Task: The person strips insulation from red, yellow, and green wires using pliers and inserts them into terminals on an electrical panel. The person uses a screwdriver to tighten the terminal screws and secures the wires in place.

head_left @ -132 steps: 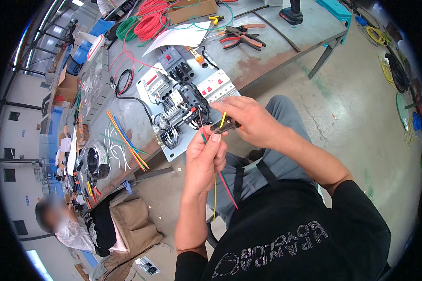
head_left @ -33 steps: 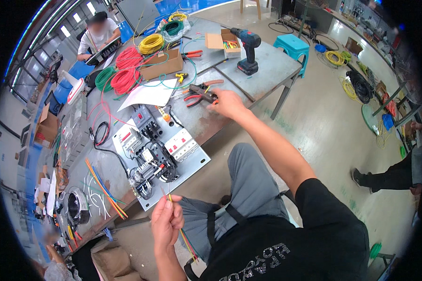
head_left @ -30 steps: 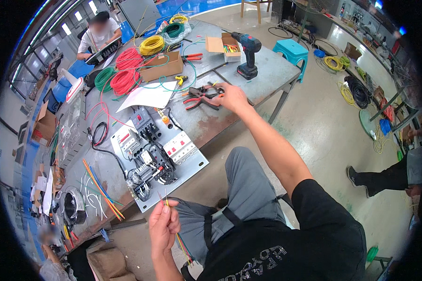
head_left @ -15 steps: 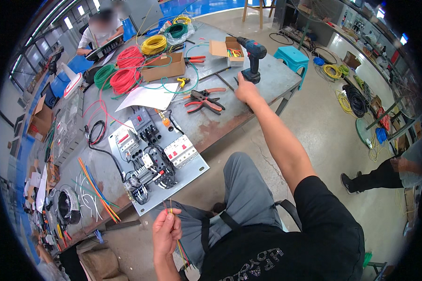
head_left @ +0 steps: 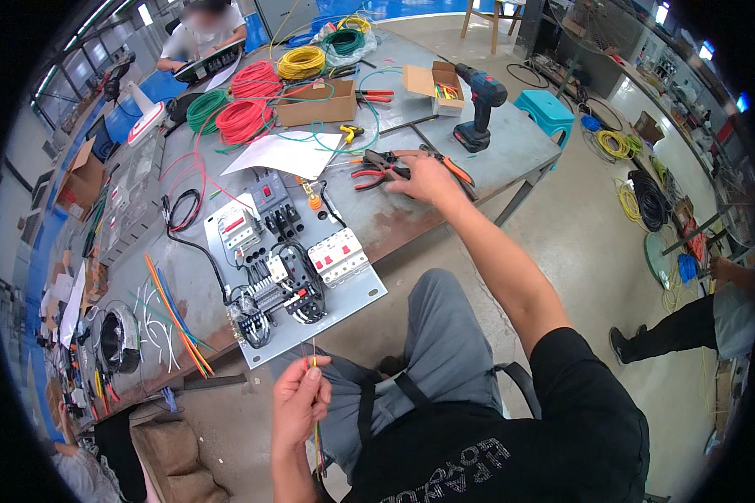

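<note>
Thin yellow-green wire (head_left: 314, 369) held upright, red-handled pliers (head_left: 379, 170) flat on table

One head-worn fisheye view looks steeply down from close above: tabletop (head_left: 445, 210) fills the upper left, the person's lap the lower centre, floor the right.

Left hand (head_left: 298, 402) raised close, fingers (head_left: 310, 377) pinched — right hand (head_left: 424, 178) stretched far forward, palm down.
</note>
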Demonstrator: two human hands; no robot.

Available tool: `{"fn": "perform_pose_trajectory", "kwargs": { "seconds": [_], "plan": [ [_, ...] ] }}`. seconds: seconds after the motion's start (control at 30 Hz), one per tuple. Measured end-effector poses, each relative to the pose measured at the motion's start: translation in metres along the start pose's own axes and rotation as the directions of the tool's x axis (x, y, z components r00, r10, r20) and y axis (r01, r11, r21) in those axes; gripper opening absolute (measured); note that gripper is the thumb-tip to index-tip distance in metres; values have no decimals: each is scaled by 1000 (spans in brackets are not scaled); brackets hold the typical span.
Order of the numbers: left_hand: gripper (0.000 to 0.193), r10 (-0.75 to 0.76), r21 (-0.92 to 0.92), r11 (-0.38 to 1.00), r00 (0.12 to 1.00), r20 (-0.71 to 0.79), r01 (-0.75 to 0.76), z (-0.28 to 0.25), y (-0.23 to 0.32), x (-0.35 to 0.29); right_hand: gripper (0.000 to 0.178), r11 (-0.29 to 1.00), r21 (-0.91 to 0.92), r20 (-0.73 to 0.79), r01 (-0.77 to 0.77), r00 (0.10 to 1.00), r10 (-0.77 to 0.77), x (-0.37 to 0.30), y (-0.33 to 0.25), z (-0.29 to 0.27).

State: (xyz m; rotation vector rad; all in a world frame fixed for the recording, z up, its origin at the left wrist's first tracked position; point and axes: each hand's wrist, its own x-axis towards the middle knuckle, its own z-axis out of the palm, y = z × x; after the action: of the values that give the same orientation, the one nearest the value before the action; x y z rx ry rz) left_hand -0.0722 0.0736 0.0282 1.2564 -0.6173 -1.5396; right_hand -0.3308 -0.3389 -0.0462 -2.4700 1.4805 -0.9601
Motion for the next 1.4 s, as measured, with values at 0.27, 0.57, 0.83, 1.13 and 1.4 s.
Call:
{"fn": "perform_pose_trajectory", "kwargs": {
  "seconds": [0.27,0.57,0.83,1.13,1.4],
  "plan": [
    [27,11,45,999,1000,-15,-10,-7,-10,-5,48,982,-12,6,-191,982,191,4,-3,4],
    [29,44,-43,998,998,-38,-45,-11,3,-2,41,992,-128,304,1,952,38,23,-59,36],
    [26,111,-119,986,993,-50,-116,-32,9,-21,24,966,207,485,-153,874,35,32,-48,37],
    [25,182,-117,972,970,-164,-202,-33,21,-17,39,112,793,583,-599,799,145,13,-43,-33],
    [27,214,-33,975,969,-125,-220,-32,38,-15,29,96,843,490,-530,828,272,-48,-8,-15]
  ]
}}
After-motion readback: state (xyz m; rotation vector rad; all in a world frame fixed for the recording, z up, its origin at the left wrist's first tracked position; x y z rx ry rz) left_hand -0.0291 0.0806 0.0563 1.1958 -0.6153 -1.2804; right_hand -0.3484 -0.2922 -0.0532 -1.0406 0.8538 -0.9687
